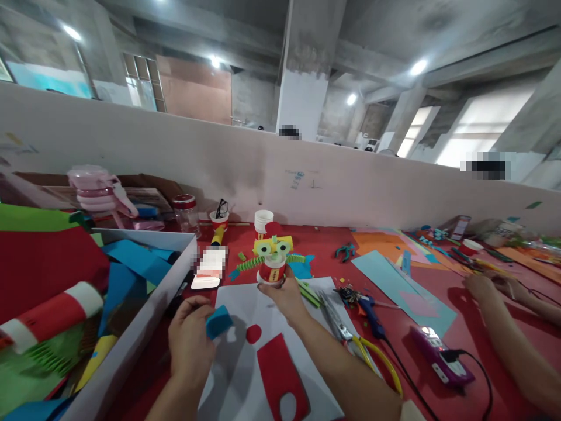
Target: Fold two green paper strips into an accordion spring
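On the red table [322,251] lies a white sheet [239,362] bearing a red piece [280,365] with a round hole. At the sheet's far edge the right hand [287,295] grips a yellow-topped paper-cup figure [268,271] low down, while the left hand [193,333] pinches a blue piece [220,321], left of a smaller red disc [253,334].

Ceiling lamps [418,67] glare; edges stretch, perhaps slightly blurred.

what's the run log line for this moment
left hand: holds blue piece | right hand: holds cup figure | white sheet: bears red disc, holed red piece | glue gun: beside scissors
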Demonstrator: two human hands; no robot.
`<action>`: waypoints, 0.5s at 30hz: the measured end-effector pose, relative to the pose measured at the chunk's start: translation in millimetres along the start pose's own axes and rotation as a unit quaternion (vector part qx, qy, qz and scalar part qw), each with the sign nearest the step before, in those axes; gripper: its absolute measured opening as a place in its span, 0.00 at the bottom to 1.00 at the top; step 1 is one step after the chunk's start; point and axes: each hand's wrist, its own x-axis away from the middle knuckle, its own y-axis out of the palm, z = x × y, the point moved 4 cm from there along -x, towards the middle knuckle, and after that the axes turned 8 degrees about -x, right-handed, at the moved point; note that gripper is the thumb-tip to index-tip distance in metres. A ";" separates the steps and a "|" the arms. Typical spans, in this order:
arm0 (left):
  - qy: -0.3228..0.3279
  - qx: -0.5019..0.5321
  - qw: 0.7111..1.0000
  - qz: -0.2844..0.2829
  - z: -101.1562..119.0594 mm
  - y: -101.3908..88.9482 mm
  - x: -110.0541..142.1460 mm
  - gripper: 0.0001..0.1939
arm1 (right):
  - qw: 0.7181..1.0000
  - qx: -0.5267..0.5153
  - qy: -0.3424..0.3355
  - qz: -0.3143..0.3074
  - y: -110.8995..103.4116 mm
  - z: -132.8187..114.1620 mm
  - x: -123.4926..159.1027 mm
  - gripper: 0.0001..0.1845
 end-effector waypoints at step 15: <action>-0.027 -0.112 0.986 -0.120 -40.8 15.6 -1.6 0.07 | 0.991 0.043 -0.061 0.109 -80.1 -40.3 -179.7 0.30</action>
